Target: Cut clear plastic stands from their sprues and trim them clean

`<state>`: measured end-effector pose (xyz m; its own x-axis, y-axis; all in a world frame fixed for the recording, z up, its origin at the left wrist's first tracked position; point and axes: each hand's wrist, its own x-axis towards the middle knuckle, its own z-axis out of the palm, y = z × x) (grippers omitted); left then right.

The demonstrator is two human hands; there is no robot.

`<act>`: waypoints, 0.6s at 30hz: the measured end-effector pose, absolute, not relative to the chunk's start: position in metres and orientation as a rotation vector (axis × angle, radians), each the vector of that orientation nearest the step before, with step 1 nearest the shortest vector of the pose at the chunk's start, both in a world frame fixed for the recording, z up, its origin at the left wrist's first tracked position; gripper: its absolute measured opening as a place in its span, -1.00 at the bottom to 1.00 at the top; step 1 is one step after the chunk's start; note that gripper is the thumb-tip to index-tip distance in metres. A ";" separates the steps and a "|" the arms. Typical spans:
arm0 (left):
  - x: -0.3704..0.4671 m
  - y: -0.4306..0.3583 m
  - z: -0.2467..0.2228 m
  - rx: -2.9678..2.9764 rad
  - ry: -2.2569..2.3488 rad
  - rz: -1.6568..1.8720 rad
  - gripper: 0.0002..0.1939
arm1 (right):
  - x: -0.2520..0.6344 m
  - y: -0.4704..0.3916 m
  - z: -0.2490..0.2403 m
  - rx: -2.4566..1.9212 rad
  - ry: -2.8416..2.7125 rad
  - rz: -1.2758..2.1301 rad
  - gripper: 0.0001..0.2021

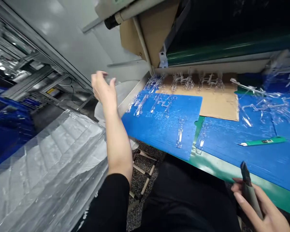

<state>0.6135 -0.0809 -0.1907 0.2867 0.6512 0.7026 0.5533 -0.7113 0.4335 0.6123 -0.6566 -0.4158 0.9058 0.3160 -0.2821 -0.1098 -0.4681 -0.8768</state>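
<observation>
My left hand (pixel 103 88) is raised beyond the table's left edge. Its fingers are bent and its thumb stands apart from them; I make out no clear object in it, though the fingertips are blurred. At the lower right, my right hand (pixel 265 209) is closed around a pair of nippers (pixel 246 175), dark jaws pointing up and away. Two clear plastic pieces (pixel 180 133) lie near the table's front edge. Several branched clear plastic parts (pixel 163 104) rest farther back on the blue sheet (pixel 149 127). A green craft knife (pixel 263 141) lies beyond the nippers.
More clear plastic parts are heaped at the right (pixel 273 106). A cardboard sheet (pixel 219 103) lies between blue sheets. Behind is a dark green conveyor roller (pixel 232 48). Stacked clear plastic trays (pixel 50 164) stand at the left. A pale round container (pixel 99 109) sits beside the table.
</observation>
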 end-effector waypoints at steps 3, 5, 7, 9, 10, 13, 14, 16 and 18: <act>0.632 -0.050 -0.185 2.333 1.336 1.333 -0.19 | 0.632 -0.648 -0.386 -2.157 -0.225 0.350 -0.45; 0.642 -0.081 -0.207 2.502 1.156 1.365 -0.16 | 0.652 -0.648 -0.368 -2.348 -0.211 0.157 -0.52; 0.649 -0.143 -0.239 2.674 0.806 1.183 -0.43 | 0.674 -0.653 -0.357 -2.614 -0.127 -0.035 -0.50; 0.655 -0.219 -0.271 2.768 0.522 0.647 -0.70 | 0.694 -0.661 -0.354 -2.811 0.031 -0.118 -0.42; 0.659 -0.257 -0.285 2.812 0.458 0.444 -0.70 | 0.702 -0.665 -0.355 -2.869 0.102 -0.128 -0.38; 0.677 -0.348 -0.315 2.884 0.446 0.051 -0.60 | 0.725 -0.671 -0.366 -2.940 0.225 -0.144 -0.32; 0.686 -0.368 -0.322 2.879 0.485 -0.021 -0.57 | 0.731 -0.672 -0.370 -2.954 0.264 -0.163 -0.32; 0.705 -0.389 -0.332 2.842 0.576 -0.098 -0.58 | 0.743 -0.671 -0.378 -2.964 0.357 -0.241 -0.34; 0.721 -0.392 -0.340 2.807 0.625 -0.117 -0.64 | 0.752 -0.667 -0.382 -2.958 0.339 -0.389 -0.34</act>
